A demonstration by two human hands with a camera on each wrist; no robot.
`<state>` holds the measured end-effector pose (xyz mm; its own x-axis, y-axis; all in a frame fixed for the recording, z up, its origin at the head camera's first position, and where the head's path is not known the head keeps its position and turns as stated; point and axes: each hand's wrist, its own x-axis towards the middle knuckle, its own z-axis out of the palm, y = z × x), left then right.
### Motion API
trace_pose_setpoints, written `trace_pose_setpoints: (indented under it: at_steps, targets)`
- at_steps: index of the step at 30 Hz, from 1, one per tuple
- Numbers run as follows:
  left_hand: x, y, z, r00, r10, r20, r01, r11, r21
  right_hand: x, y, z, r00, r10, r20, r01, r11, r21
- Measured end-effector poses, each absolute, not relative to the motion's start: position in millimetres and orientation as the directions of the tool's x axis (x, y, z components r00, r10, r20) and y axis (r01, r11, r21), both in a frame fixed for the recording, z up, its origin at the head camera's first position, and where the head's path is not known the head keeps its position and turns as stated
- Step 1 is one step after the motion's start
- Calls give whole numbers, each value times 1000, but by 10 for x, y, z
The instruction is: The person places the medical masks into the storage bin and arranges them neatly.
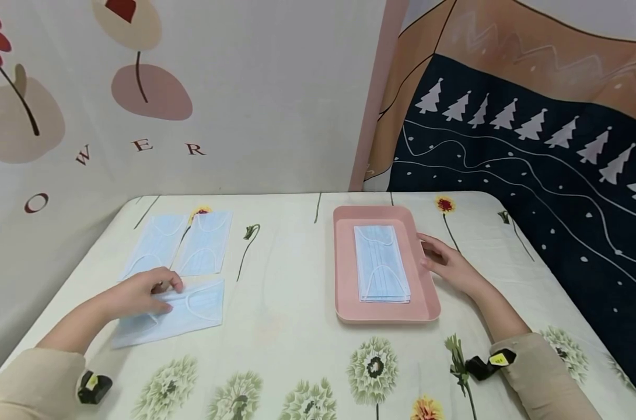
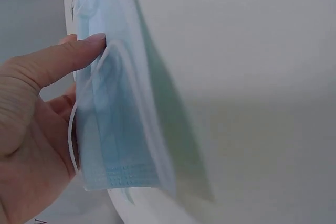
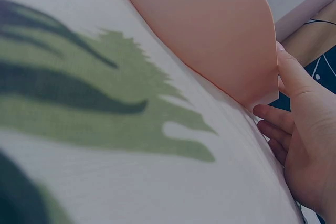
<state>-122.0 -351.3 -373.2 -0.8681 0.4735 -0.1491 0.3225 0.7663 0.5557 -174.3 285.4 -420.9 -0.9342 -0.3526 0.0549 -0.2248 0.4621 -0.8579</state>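
My left hand (image 1: 144, 291) pinches a light-blue face mask (image 1: 202, 306) at the left of the table, thumb on top. In the left wrist view this mask (image 2: 123, 145) stands tilted off the cloth, its white ear loop hanging loose and the fingers partly hidden behind it. Two more masks, one on the left (image 1: 157, 239) and one beside it (image 1: 208, 242), lie flat just beyond that hand. My right hand (image 1: 449, 262) rests at the right side of a pink tray (image 1: 345, 268), fingertips and thumb against its rim. Inside the tray lies a neat mask stack (image 1: 381, 262).
A cream tablecloth (image 1: 286, 315) printed with flowers covers the table. Behind it hangs a pale curtain (image 1: 276, 105), and a dark cloth with white trees (image 1: 507, 151) drops along the right side. Each sleeve carries a small black device, one on the left (image 1: 94, 387).
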Motion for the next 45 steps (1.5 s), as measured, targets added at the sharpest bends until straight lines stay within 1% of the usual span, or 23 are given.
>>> trace_pose_setpoints:
  at_steps: [3,6,9,12,16,20,25,31,34,38,40,45]
  targets:
    - [-1231,-3530,-3697,-845,510,-161,341,746,572,-1741,2854,-4215,-935,-350,52,-221,462,-859]
    - [-1251,-3546,-3658,-798,574,-185,355,694,627,-1742,2853,-4223,-936,-348,49,-216,459,-862]
    - [-1268,-3566,-3618,-754,612,-238,317,657,683,-1749,2853,-4232,-938,-345,45,-211,463,-861]
    - [-1271,-3571,-3580,-738,610,-290,265,657,706,-1751,2842,-4222,-938,-344,46,-213,467,-858]
    - [-1253,-3540,-3539,-744,578,-334,215,681,700,-1682,2776,-4091,-936,-349,48,-219,471,-855]
    - [-1236,-3489,-3502,-753,572,-324,220,683,696,-1608,2718,-3955,-928,-367,59,-241,474,-847]
    - [-1230,-3407,-3456,-774,579,-255,254,653,713,-1621,2727,-3967,-927,-369,66,-247,470,-847]
    - [-1211,-3300,-3440,-812,548,-201,246,633,734,-1735,2818,-4168,-931,-360,65,-238,462,-854]
    - [-1203,-3251,-3457,-825,543,-155,272,623,733,-1764,2852,-4225,-929,-363,73,-245,454,-857]
    - [-1203,-3187,-3488,-837,537,-106,291,600,745,-1767,2858,-4227,-928,-365,80,-251,452,-856]
    - [-1209,-3151,-3500,-843,532,-81,298,587,752,-1728,2821,-4154,-928,-365,76,-250,460,-852]
    - [-1208,-3063,-3522,-859,510,-51,286,559,778,-1719,2814,-4153,-928,-365,71,-244,456,-856]
